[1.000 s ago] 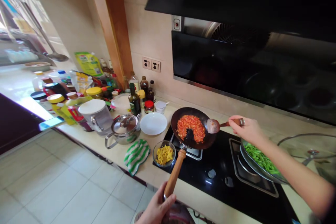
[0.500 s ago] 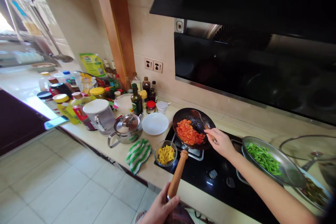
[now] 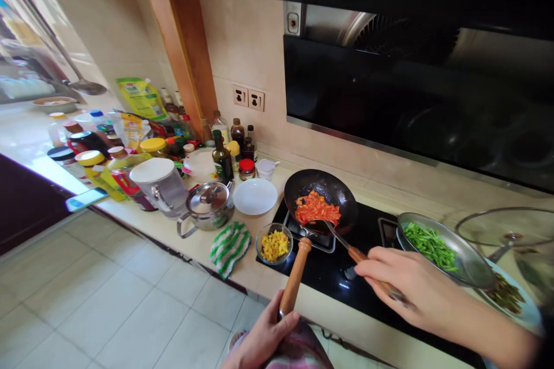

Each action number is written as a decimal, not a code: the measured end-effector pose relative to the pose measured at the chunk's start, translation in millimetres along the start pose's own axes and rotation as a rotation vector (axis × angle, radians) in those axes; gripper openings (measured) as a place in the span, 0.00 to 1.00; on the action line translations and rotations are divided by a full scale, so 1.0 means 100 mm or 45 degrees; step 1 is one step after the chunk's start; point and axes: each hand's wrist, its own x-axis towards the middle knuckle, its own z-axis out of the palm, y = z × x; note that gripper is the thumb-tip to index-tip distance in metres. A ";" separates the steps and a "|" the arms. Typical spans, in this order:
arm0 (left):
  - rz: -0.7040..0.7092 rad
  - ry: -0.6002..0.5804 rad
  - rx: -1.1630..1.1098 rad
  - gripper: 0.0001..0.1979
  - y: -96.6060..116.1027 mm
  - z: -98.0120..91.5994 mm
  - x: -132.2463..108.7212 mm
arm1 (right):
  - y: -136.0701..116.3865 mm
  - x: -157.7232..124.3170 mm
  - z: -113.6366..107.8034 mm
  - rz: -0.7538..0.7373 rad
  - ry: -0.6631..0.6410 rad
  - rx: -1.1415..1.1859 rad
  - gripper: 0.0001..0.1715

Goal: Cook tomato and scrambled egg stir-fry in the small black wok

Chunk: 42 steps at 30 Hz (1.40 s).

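Observation:
My left hand (image 3: 273,328) is closed around the end of the wooden handle of a dark wok (image 3: 320,181), which sits on the left burner. Chopped tomatoes (image 3: 318,208) lie in the wok's middle. In my right hand (image 3: 404,285) is a spatula (image 3: 358,254) with a wooden grip; its metal head rests at the wok's near side, against the tomatoes. Beside the wok handle stands a glass bowl (image 3: 259,253) of yellow scrambled egg (image 3: 275,245).
A steel pan (image 3: 471,271) of cut green vegetables sits right, near a glass lid (image 3: 511,225) and a plate (image 3: 530,314) of dark food. Leftward are a white plate (image 3: 255,196), a striped cloth (image 3: 231,249), a lidded pot (image 3: 209,204) and several bottles. A range hood (image 3: 411,104) overhangs the stove.
My right hand has drawn the spatula from the wok's far side to its near side, toward me. The tomatoes have shifted into a tighter heap. My left hand keeps its hold.

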 end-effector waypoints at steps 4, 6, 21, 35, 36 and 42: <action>0.015 -0.046 -0.025 0.42 0.01 0.00 -0.03 | 0.38 0.32 0.27 0.188 0.023 -0.031 0.15; 0.036 -0.087 -0.044 0.43 0.01 0.01 -0.04 | 0.74 0.45 0.20 0.413 0.169 0.072 0.14; 0.056 -0.164 -0.003 0.46 -0.20 -0.09 0.08 | 1.15 0.83 0.32 0.662 0.492 0.303 0.11; -0.030 -0.144 -0.029 0.47 0.00 -0.03 -0.04 | 0.17 0.20 0.09 -0.118 -0.120 -0.151 0.16; -0.035 -0.149 -0.039 0.47 0.00 -0.02 -0.03 | 0.06 0.13 -0.04 -0.105 -0.145 -0.128 0.15; 0.005 -0.119 -0.039 0.42 -0.06 -0.04 -0.03 | -0.05 0.20 0.14 0.075 -0.215 -0.157 0.12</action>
